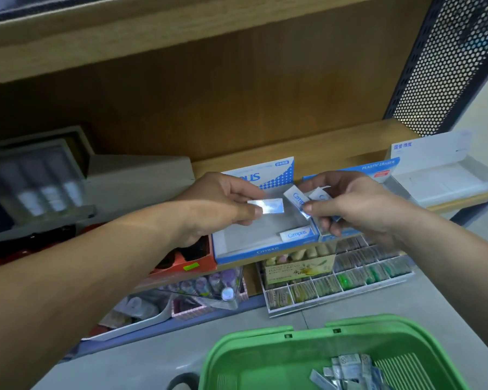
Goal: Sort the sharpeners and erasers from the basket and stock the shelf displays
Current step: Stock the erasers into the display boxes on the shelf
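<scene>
My left hand (223,205) pinches one wrapped blue-and-white eraser (268,206) above the blue Campus display box (237,249) on the wooden shelf. My right hand (358,206) grips several more Campus erasers (299,199) just to the right, over the box's right side. One eraser (297,235) lies inside the box at its front right corner. The green basket (237,358) sits on the floor below, with several wrapped erasers (347,370) in its bottom.
A second blue plastic-eraser box (378,168) and a white open display box (445,175) stand to the right on the shelf. An orange box (192,263) sits left of the Campus box. Lower shelf holds a compartment tray (350,280) and clear bins. A black perforated panel (448,60) rises at right.
</scene>
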`<state>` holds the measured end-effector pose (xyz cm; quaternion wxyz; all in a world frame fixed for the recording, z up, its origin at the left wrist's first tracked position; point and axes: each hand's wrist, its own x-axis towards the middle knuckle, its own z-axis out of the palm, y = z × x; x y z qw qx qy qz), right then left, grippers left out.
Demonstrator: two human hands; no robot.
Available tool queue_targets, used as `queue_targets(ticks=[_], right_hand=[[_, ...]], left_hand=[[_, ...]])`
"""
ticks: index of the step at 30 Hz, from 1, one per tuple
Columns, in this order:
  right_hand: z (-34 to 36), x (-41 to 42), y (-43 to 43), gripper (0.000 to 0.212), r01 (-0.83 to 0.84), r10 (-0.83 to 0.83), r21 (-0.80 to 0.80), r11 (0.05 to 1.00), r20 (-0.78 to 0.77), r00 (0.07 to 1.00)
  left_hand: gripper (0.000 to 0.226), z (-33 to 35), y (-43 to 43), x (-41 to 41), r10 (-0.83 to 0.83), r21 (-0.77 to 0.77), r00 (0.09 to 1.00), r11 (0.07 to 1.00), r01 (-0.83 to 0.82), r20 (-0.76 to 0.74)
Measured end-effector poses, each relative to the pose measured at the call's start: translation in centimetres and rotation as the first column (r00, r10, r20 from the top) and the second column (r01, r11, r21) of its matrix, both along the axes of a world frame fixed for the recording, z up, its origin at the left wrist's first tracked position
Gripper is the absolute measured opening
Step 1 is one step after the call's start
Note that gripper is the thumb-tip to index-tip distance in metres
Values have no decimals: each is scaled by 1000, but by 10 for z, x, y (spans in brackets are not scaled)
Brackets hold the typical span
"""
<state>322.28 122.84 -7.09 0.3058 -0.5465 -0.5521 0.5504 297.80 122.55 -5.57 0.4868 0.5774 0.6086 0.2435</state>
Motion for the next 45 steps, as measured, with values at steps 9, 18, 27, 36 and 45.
queue_targets(ticks=[9, 18, 27, 36, 45], right_hand=[[-5, -3, -4, 19, -151, 132, 89, 985, 183, 974], [-10, -4, -2, 34, -113, 108, 58, 992, 84, 991], [-2, -27, 2, 32, -102, 102, 15, 995, -8, 995], [-10, -27, 8, 20, -115, 87, 143, 983, 187, 978], [-22, -28, 22, 22, -252, 132, 200, 947, 475, 870]], left_hand=[[20, -15, -3, 10, -262, 2, 850, 955, 296, -458], [25, -12, -1, 19, -336, -33, 731, 918, 396, -594], [25, 14, -10, 11, -287, 139, 916, 932, 335, -281], [18, 11, -3, -19, -326, 30, 541, 836, 547, -775], [17, -8, 4, -23, -342, -32, 414, 801, 597, -843]])
